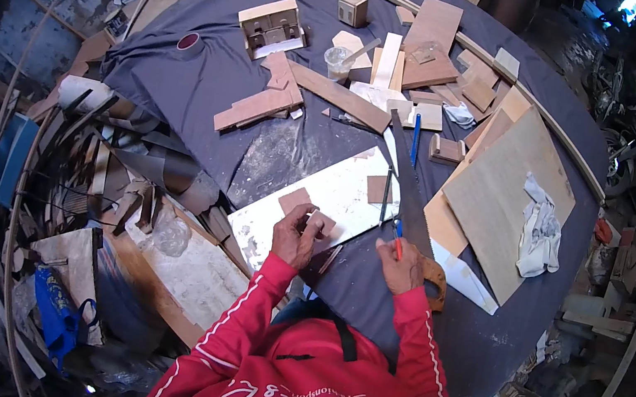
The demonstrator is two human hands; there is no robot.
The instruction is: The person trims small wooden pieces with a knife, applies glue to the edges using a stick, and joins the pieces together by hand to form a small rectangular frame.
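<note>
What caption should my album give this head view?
Left hand holds a wood piece, right hand a pen, at a cluttered table.

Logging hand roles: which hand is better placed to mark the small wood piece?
Probably the right. The right hand holds the pen beside the white board, while the left hand is occupied pinching the small wood piece.
</note>
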